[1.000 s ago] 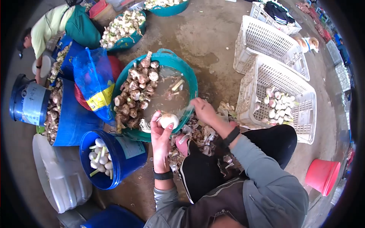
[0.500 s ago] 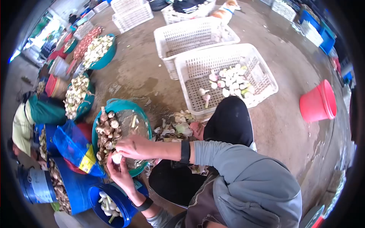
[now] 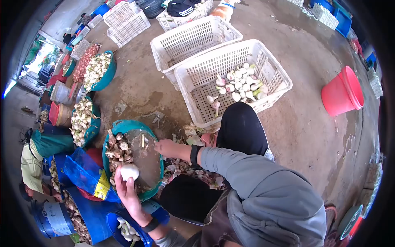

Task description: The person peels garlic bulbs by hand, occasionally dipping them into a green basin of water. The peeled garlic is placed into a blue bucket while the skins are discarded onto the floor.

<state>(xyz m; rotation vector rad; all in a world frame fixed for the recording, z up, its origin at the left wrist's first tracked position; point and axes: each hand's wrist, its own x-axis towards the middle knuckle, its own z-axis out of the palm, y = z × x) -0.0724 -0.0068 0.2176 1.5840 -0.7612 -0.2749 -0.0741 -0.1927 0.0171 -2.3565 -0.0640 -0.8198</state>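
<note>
Holding a round white bulb (image 3: 130, 172) in the fingers (image 3: 119, 180) of the left hand (image 3: 129, 198), above the teal basin (image 3: 151, 192) and beside its heap of brown bulbs (image 3: 117, 153). Hovering with the right hand (image 3: 165, 148) near the basin's side, its fingers too blurred for telling whether gripping anything. Sitting near a blue bucket (image 3: 110, 224) and a white crate (image 3: 267, 70), both containing pale bulbs.
</note>
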